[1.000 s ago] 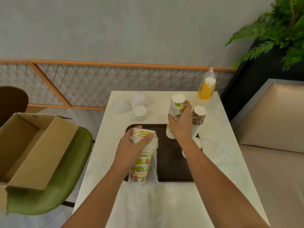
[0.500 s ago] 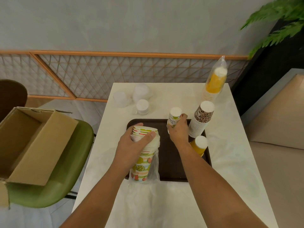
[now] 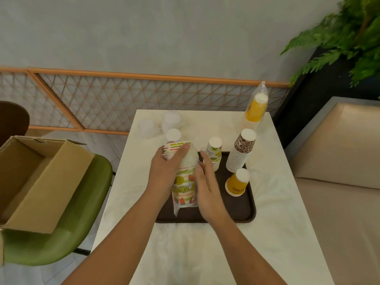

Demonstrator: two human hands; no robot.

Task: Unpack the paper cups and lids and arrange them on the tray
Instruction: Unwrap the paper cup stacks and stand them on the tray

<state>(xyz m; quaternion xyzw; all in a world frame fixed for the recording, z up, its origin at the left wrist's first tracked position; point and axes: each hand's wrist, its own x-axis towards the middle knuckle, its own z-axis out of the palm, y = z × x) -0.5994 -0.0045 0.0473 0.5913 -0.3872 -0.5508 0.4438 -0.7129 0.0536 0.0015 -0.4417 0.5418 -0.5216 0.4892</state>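
The left hand (image 3: pixel 166 171) is gripping the upper part of the fruit-print cup stack (image 3: pixel 183 182), with fingers and thumb curling round it. This stack is standing upright over the left half of the tray (image 3: pixel 244 212), with a crumpled clear plastic sleeve (image 3: pixel 191 159) bunching around it. The right hand (image 3: pixel 205 186) is lying flat against the right side of the same stack, fingers straight and holding nothing. Three further paper cup stacks are standing mouth down on the tray: a lime-print stack (image 3: pixel 213 155) at its far edge, a tall leopard-print stack (image 3: pixel 240 155) at its far right corner, and a short orange stack (image 3: pixel 236 184) on its right side. One bagged orange stack (image 3: pixel 255 110) is standing beyond the tray's far right corner. Three white round lid piles (image 3: pixel 171 121) are sitting beyond its far left corner. The tray is dark brown and rectangular with rounded corners.
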